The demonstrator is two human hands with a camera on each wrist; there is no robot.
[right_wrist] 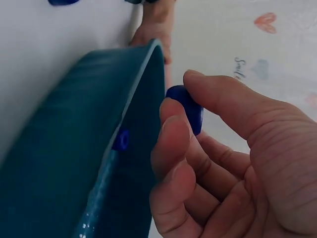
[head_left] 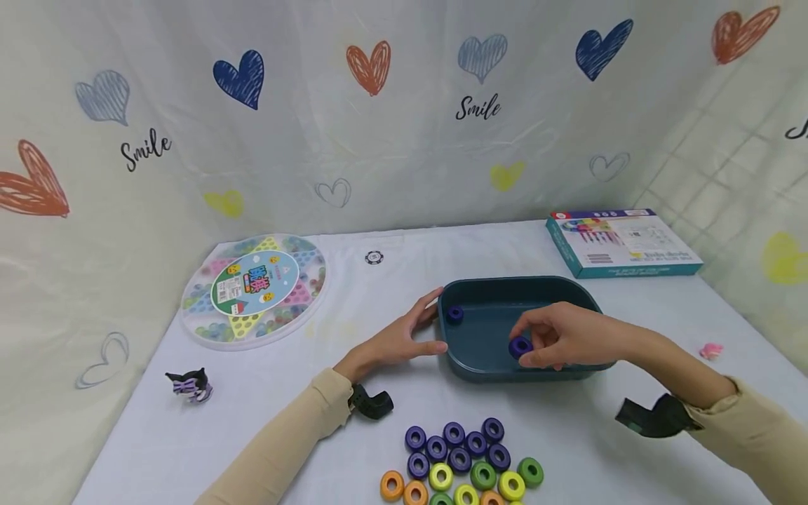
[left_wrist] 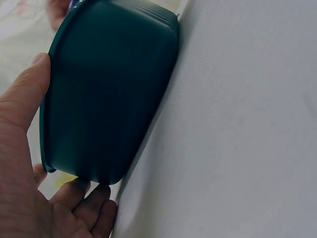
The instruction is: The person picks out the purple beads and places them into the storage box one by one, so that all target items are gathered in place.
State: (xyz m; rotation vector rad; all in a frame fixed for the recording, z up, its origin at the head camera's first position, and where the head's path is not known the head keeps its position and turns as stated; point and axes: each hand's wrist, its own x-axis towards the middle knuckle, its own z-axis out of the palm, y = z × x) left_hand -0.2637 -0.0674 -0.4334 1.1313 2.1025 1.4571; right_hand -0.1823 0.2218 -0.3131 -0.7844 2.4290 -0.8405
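Note:
A dark teal rectangular tub (head_left: 489,379) stands on the white table. At its left end my left hand (head_left: 404,335) rests against the wall, thumb and fingers spread along it; in the left wrist view the thumb (left_wrist: 37,82) touches the rim. Over the tub's right part, my right hand (head_left: 562,333) pinches a dark purple ring bead (head_left: 520,347) between thumb and fingers. The right wrist view shows this bead (right_wrist: 190,106) edge-on, at rim height. Another purple ring bead (head_left: 454,315) lies inside the tub's far left corner.
In front of the tub lie several ring beads: purple (head_left: 436,449), yellow (head_left: 440,477), green (head_left: 531,472) and orange (head_left: 392,485). A round marble game board (head_left: 255,287), a black-and-purple figurine (head_left: 191,385), a poker-chip-like disc (head_left: 374,257), a flat box (head_left: 621,242) and a pink trinket (head_left: 711,351) lie around.

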